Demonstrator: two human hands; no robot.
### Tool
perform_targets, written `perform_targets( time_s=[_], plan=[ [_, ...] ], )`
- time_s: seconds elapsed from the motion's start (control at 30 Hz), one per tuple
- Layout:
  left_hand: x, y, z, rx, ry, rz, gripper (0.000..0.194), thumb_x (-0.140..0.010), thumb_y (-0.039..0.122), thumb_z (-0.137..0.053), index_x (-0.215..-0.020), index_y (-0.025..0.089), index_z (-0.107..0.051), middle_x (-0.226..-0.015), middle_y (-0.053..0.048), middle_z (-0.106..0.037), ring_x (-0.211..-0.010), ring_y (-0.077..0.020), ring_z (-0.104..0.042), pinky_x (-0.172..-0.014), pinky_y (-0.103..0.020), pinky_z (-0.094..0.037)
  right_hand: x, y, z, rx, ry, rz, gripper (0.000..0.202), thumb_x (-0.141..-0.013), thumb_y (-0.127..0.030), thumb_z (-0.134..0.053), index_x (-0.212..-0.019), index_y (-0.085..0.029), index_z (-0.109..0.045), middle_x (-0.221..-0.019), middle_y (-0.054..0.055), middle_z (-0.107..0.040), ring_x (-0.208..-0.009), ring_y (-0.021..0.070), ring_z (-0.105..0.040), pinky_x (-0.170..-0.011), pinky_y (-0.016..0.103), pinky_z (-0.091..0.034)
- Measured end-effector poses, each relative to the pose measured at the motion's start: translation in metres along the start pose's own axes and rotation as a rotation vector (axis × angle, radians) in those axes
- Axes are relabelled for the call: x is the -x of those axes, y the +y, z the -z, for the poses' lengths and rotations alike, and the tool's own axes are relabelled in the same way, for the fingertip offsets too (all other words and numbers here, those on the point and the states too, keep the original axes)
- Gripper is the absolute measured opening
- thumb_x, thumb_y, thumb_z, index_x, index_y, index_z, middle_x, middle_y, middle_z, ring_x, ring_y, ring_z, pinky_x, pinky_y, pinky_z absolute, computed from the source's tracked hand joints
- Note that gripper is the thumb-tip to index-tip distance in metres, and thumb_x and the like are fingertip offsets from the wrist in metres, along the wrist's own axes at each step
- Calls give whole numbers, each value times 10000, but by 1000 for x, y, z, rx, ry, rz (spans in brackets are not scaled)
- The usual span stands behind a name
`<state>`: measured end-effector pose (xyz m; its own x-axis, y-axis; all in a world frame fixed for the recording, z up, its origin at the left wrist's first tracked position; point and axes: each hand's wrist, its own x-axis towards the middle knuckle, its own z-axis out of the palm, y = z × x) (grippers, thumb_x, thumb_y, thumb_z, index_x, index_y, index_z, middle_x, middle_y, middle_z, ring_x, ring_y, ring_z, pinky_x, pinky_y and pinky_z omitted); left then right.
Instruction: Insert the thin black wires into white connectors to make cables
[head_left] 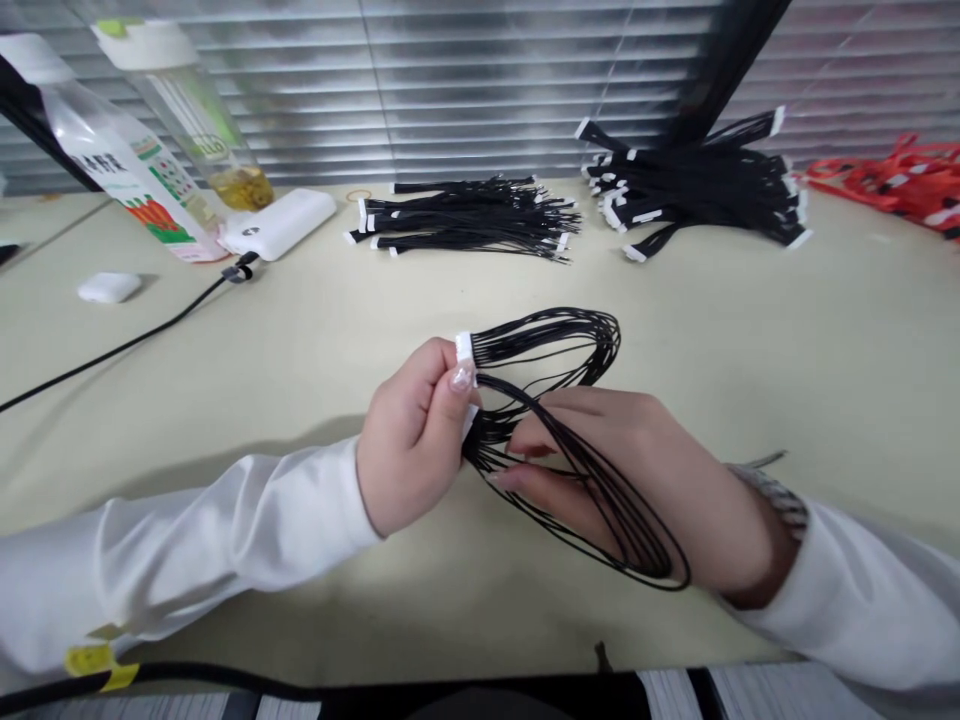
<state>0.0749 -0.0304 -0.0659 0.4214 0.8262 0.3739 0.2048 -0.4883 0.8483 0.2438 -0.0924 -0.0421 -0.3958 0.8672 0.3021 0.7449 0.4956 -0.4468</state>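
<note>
A black wire harness [551,325] with white connectors bends into two loops above the table. My left hand [416,440] is closed around its connector ends, the thumb pressing on a white connector [464,348]. Another white connector edge shows below that thumb. My right hand [637,470] reaches in among the wires from the right, and the lower loop drapes across its fingers. Its thumb and forefinger come close together on the strands just right of the lower connector; the other fingers are partly hidden by the hand and wires.
Behind lie a bundle of black wires [472,218], a larger pile of black harnesses [694,190] and red harnesses [900,185]. At left stand a plastic bottle [124,155] and a drink cup [199,120], near a white power bank [281,225], an earbud case [109,287] and a black cable [150,342].
</note>
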Motion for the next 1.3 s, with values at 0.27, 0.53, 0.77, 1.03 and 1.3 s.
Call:
perform_targets(
  time_s=[0.27,0.53,0.77,1.03,1.3],
  plan=[
    [-1,-2,0,-62,20,-79,274,-936,306,-347,-719,180,-458,-587,22,-479,-502,-84,-424,-483,-206,-363,-4,-1,-7,8,-18,-11,206,-887,-255,-440,-695,-187,-477,-650,-43,-510,-557,83,-417,-536,241,-324],
    [-2,-2,-1,-82,35,-63,275,-935,311,-340,-723,181,-457,-595,19,-495,-520,-88,-436,-509,-214,-373,3,-4,-2,118,-30,0,235,-919,-232,-372,-703,-195,-457,-635,-39,-521,-554,106,-449,-546,271,-329],
    [-5,-4,-4,27,37,32,264,-932,317,-333,-733,180,-440,-605,29,-468,-540,-84,-419,-531,-219,-364,7,3,-1,100,-48,-87,189,-884,-249,-425,-710,-236,-496,-677,-60,-572,-605,116,-512,-560,280,-376],
    [-9,-4,-3,35,97,81,286,-922,318,-339,-699,179,-452,-583,27,-442,-535,-96,-396,-525,-236,-340,2,4,-2,191,109,38,126,-874,-235,-444,-808,-213,-549,-771,-8,-631,-724,161,-566,-686,342,-459],
    [-13,-5,-2,133,141,164,296,-922,357,-337,-696,192,-434,-595,15,-436,-597,-124,-441,-549,-253,-361,5,5,-5,397,299,164,87,-846,-215,-519,-917,-194,-565,-1007,42,-658,-915,186,-577,-833,342,-445]
  ],
)
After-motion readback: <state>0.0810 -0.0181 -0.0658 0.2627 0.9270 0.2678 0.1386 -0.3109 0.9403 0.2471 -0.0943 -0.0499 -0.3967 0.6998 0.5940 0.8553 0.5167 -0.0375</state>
